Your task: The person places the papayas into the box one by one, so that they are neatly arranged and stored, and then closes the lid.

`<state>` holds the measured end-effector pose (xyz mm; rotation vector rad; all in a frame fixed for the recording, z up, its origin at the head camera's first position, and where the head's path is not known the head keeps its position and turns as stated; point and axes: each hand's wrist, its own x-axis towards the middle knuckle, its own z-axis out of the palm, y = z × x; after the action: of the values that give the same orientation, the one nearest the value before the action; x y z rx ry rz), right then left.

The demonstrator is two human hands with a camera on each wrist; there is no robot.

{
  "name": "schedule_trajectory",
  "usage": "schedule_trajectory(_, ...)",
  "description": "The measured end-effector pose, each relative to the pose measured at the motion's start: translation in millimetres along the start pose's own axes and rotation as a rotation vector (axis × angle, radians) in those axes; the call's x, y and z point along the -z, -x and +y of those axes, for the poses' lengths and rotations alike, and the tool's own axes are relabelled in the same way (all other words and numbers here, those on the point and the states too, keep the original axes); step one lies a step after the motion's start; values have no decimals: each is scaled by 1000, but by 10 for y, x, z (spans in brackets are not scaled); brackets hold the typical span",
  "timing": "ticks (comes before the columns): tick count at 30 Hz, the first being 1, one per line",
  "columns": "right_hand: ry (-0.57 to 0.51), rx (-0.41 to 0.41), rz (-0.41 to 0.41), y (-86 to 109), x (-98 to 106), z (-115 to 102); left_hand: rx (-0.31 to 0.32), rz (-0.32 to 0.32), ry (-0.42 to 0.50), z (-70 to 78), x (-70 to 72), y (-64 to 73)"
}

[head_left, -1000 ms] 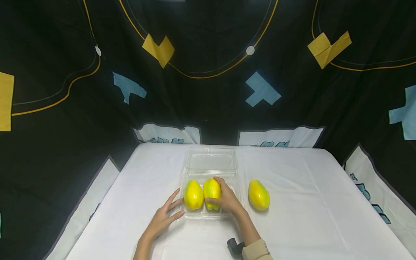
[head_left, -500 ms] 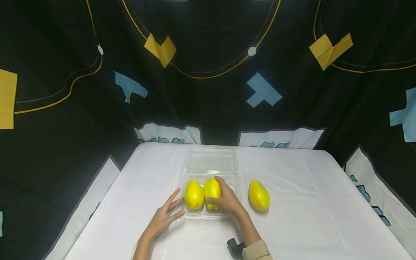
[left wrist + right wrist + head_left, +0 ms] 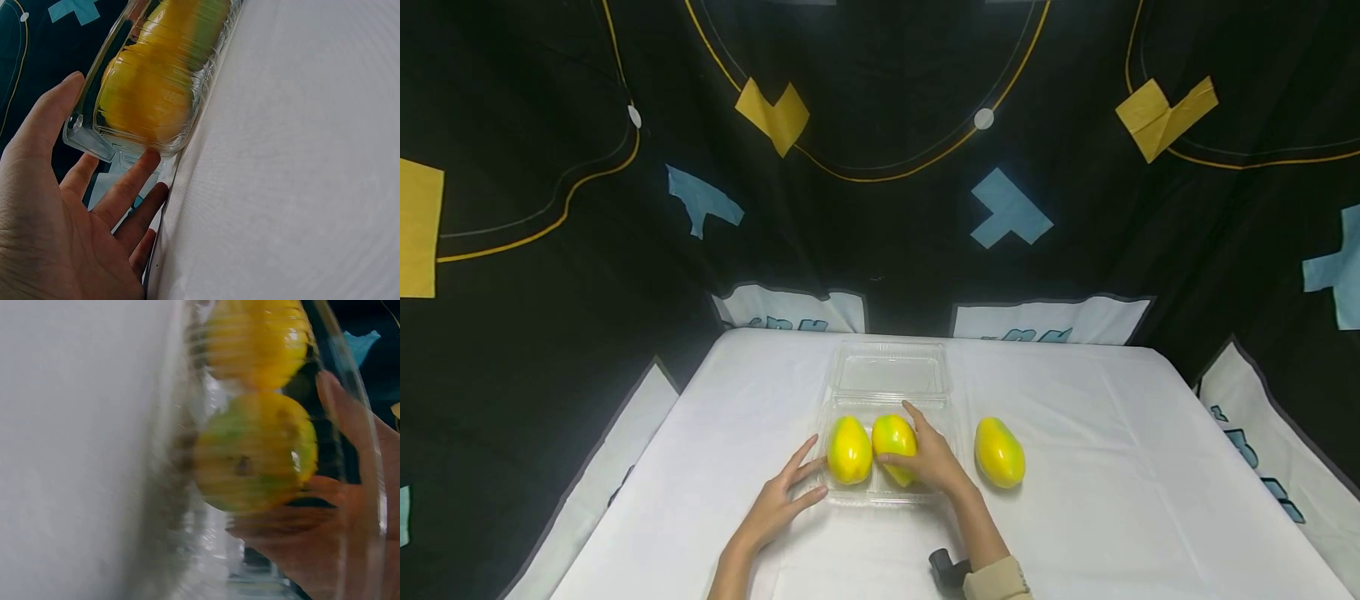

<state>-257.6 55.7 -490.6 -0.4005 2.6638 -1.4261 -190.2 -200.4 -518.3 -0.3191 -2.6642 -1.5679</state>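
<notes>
A clear plastic clamshell box (image 3: 891,371) lies opened flat on the table, lid to the back. In its near half sit a smooth yellow mango-shaped fruit (image 3: 850,450) on the left and a yellow-green fruit (image 3: 892,435) with a ridged lower end on the right, tilted. My right hand (image 3: 934,462) is around that right fruit, thumb across its front and index finger raised off its top. In the right wrist view, fingers show behind the fruit through the blurred plastic wall. My left hand (image 3: 778,500) spreads its fingers at the box's left side, fingertips right at the wall.
A third yellow fruit (image 3: 1000,452) lies on the white tablecloth (image 3: 1097,500) right of the box. A black object (image 3: 950,571) sits beside the right forearm. Behind the table hangs a black curtain (image 3: 880,242) with yellow and blue tape.
The right fruit has tipped, its ridged lower end swinging right. My right fingers have loosened, the index finger lifting from its top. The left hand stays in place.
</notes>
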Motion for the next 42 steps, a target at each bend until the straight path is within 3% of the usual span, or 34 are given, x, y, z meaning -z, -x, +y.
schedule_trajectory(7,-22,42,72,49,259,-83,1,11,-16,-206,-42,-55)
schedule_trajectory(15,-133,130,345,124,625,-33,10,4,-24,-195,-28,-59)
schedule_trajectory(20,-178,246,486,81,773,337,12,1,-3,-170,-11,-50)
schedule_trajectory(22,-195,252,523,79,823,454,16,0,6,-162,-9,-45)
schedule_trajectory(25,-207,223,568,120,885,545,20,-2,4,-163,-14,-45)
schedule_trajectory(31,-233,80,577,329,1007,431,9,0,-12,-191,-30,-49)
schedule_trajectory(40,-214,-134,515,411,1026,646,6,-7,2,-206,-32,-45)
schedule_trajectory(42,-212,-168,496,366,995,854,13,-9,1,-206,-31,-45)
